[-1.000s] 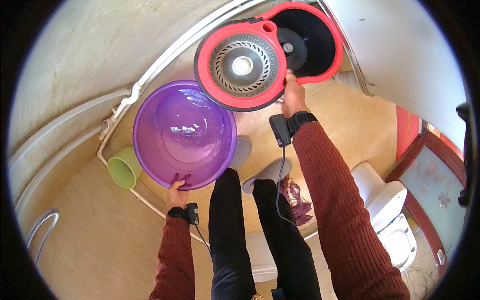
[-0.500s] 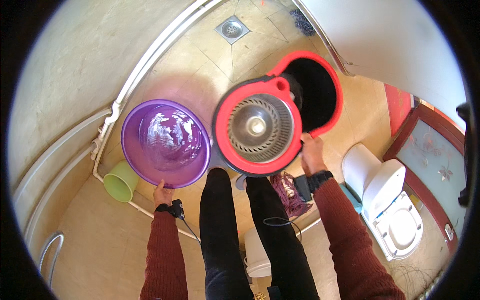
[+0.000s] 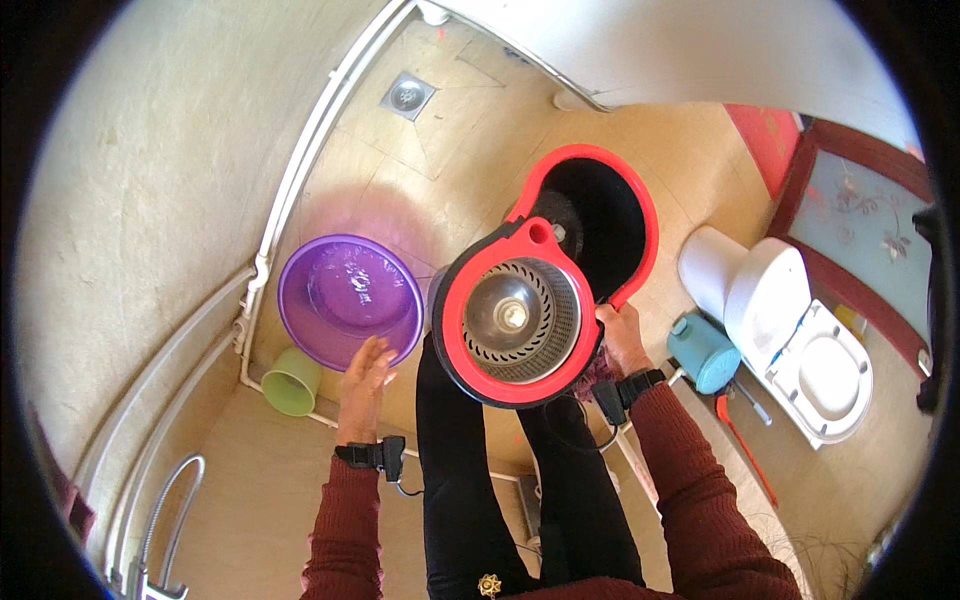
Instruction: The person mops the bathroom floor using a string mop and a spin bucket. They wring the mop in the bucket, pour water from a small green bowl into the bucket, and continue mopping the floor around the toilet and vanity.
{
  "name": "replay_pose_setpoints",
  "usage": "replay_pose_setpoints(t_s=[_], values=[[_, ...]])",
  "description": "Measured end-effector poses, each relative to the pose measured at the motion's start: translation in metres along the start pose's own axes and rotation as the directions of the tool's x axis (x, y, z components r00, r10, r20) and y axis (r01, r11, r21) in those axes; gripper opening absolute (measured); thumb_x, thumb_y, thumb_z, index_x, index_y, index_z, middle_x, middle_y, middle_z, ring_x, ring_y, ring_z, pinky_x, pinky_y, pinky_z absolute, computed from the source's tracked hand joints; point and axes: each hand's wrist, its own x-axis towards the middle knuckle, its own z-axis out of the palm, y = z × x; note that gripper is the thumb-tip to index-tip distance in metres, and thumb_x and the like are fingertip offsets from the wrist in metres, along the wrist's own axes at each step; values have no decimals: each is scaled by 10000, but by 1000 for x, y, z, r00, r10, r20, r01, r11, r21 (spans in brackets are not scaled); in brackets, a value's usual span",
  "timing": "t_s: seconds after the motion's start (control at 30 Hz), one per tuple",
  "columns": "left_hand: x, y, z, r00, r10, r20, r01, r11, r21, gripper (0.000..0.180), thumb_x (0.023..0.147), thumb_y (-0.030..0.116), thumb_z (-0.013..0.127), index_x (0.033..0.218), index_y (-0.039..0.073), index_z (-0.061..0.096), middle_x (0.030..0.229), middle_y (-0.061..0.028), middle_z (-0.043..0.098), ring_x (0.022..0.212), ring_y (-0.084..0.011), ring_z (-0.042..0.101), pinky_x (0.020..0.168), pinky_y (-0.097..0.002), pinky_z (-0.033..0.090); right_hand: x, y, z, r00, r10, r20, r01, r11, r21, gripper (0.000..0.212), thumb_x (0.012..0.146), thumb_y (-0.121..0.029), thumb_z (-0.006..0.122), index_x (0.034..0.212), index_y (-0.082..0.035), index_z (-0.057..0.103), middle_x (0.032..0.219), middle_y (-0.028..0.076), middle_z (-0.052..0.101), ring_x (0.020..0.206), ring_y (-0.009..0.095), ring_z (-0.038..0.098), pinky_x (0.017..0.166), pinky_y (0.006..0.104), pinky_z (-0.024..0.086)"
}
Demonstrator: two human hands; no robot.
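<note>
A spin mop bucket with a red rim and dark inside hangs in front of my legs. Its round metal spin basket faces up toward me. My right hand is closed on the bucket's right edge, at the narrow part between its two openings. To the left, a purple basin holds some water that glints. My left hand hovers by the basin's near right rim, fingers stretched out, with nothing in it.
A pale green pail leans beside the basin near the wall pipes. A toilet, a blue-green bucket and a red-handled tool are on the right. Farther off lies a floor drain.
My left hand has let go of the purple basin, which looks smaller and farther down. The mop bucket has come nearer my body, still in my right hand. The view has shifted.
</note>
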Motion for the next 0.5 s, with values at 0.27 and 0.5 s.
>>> replay_pose_setpoints(t_s=[0.27, 0.5], values=[[-60, 114, 70, 962, 180, 204, -209, 970, 128, 645, 947, 242, 707, 1468, -33, 444, 1391, -92, 581, 1264, -191, 550, 1091, -343, 408, -49, -4, 77, 996, -86, 21, 87, 995, -50, 133, 824, -96, 638, 837, 36, 626, 707, 28, 591, 630, 169, 572, 551, 356, 440], [-96, 144, 89, 939, 170, 298, -229, 958, 175, 576, 890, 88, 691, 1418, -44, 502, 1345, -93, 613, 1206, -195, 591, 1059, -343, 444, -82, -40, 45, 997, 36, 73, -46, 988, 148, 156, 817, -105, 630, 776, 36, 683, 708, 61, 671, 639, 186, 650, 556, 365, 513]])
